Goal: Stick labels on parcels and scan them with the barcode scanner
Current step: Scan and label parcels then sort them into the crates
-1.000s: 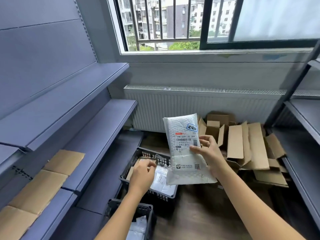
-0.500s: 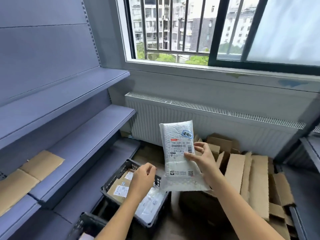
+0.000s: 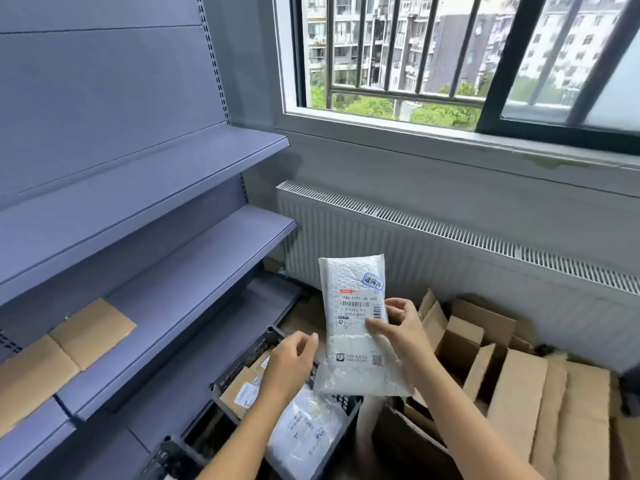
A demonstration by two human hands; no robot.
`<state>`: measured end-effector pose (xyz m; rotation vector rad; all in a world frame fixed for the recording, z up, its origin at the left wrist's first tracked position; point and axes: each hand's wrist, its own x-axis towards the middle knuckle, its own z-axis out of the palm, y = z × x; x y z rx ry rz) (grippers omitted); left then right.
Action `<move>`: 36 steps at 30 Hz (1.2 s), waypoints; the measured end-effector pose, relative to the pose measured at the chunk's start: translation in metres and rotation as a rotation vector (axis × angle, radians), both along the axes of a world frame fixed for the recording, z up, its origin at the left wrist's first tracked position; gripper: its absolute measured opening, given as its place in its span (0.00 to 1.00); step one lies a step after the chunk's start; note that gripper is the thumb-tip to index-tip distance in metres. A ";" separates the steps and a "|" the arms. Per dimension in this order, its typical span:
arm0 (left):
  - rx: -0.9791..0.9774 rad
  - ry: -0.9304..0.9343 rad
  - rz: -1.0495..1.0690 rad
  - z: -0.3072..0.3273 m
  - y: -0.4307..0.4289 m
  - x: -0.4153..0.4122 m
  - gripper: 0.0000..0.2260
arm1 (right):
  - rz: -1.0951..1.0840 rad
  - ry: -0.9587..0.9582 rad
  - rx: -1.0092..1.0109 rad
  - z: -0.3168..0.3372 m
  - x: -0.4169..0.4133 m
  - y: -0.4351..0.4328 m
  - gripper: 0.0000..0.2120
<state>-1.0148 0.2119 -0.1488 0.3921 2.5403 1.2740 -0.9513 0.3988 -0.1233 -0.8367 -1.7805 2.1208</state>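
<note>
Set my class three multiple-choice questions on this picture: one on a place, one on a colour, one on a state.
1. The left hand is above: A the black crate; B a sink; C a keyboard.
2. The held parcel is: A brown; B white; C blue.
3. The right hand: A hangs empty; B presses a button; C grips the parcel.
Key: 1 A, the crate lies just beneath it; 2 B, white bubble wrap; 3 C, thumb and fingers pinch its edge.
</note>
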 end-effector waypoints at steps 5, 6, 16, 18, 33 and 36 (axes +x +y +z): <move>0.093 -0.122 0.004 -0.002 0.015 -0.054 0.15 | 0.010 -0.025 0.046 -0.003 -0.060 0.009 0.19; 0.118 -0.166 -0.009 -0.001 0.016 -0.061 0.14 | 0.012 -0.024 0.056 -0.004 -0.069 0.008 0.18; 0.338 -0.498 0.272 -0.042 -0.026 -0.093 0.21 | 0.314 -0.104 0.183 -0.038 -0.164 -0.054 0.19; 0.366 -0.519 0.386 -0.052 -0.046 -0.092 0.22 | 0.428 -0.124 0.161 -0.049 -0.177 -0.073 0.17; 0.461 -0.681 1.076 -0.151 -0.063 -0.056 0.20 | 0.922 -0.418 0.207 -0.154 -0.244 -0.056 0.02; 0.471 -0.757 1.133 -0.199 -0.045 -0.054 0.20 | 0.946 -0.508 0.212 -0.199 -0.245 -0.040 0.07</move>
